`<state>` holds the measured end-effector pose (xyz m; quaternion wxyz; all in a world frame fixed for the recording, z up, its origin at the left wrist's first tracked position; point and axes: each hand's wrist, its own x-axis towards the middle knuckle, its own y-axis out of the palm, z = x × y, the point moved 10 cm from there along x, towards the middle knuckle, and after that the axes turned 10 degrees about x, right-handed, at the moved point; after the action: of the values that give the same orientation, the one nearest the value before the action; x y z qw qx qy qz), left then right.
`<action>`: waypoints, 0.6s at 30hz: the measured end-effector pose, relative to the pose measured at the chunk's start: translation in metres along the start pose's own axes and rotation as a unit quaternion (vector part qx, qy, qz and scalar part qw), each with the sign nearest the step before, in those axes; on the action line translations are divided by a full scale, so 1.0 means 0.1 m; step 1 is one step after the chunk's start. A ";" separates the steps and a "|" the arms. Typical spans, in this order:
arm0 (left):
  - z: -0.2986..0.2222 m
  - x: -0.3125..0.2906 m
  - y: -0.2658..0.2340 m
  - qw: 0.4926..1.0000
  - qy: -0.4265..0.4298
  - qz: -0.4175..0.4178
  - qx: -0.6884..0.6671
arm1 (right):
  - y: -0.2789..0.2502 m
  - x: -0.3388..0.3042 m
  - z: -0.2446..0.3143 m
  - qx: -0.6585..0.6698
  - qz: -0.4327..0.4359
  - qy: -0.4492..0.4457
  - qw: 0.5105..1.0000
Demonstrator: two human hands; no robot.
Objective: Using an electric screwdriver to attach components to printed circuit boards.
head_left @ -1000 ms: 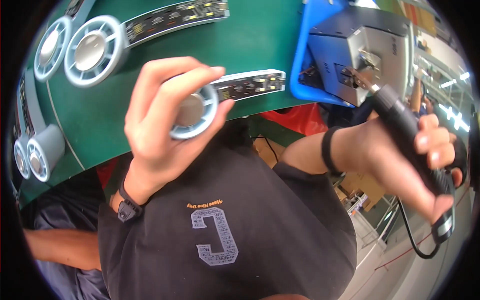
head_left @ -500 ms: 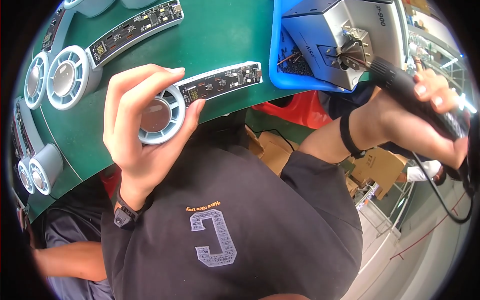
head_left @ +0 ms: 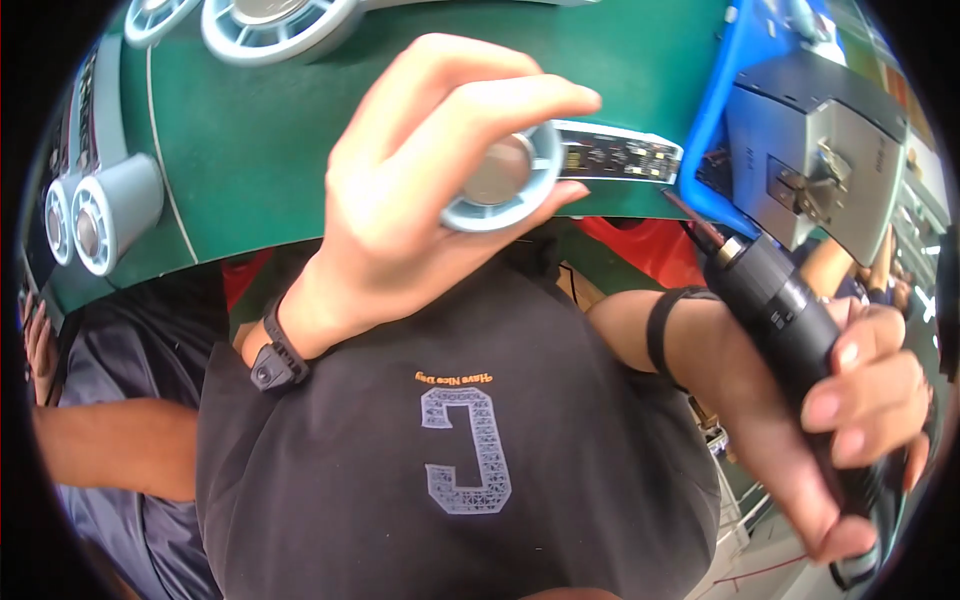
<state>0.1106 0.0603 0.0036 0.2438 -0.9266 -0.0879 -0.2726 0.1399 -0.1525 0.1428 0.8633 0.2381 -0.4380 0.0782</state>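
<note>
My left hand is closed around the round end of a light-blue plastic housing, just above the green bench. From that end a curved arm carrying a black circuit board points right. My right hand grips a black electric screwdriver. Its bit slants up and left, below the blue tray and apart from the board. Whether a screw sits on the bit I cannot tell.
A grey screw feeder stands in the blue tray at the right. Similar light-blue housings lie on the green bench at the far side and at the left. Another person's arm shows at lower left; a red stool is beyond the bench edge.
The screwdriver has come away from the feeder, down and toward me. My view has shifted; the held housing now appears farther right in it, close to the tray.
</note>
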 end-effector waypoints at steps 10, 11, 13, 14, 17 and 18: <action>0.04 -0.06 0.01 1.000 -0.012 -0.021 0.015 | 0.24 -0.07 -0.27 0.015 0.087 0.135 0.987; 0.05 -0.06 0.02 1.000 -0.008 -0.022 0.014 | 0.26 -0.08 -0.29 0.015 0.099 0.148 0.984; 0.06 -0.06 0.02 1.000 -0.006 -0.023 0.013 | 0.31 -0.08 -0.33 0.015 0.123 0.174 0.977; 0.06 -0.07 0.01 1.000 -0.007 -0.024 0.010 | 0.33 -0.10 -0.36 0.015 0.134 0.187 0.973; 0.07 -0.07 0.01 1.000 -0.006 -0.027 0.003 | 0.40 -0.14 -0.43 0.013 0.168 0.224 0.960; 0.07 -0.07 0.02 1.000 -0.005 -0.030 0.003 | 0.42 -0.15 -0.45 0.013 0.179 0.235 0.955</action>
<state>0.1086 0.0620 -0.0061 0.2378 -0.9242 -0.1176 -0.2746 0.1490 -0.0930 0.1230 0.9106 0.1418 -0.2568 0.2911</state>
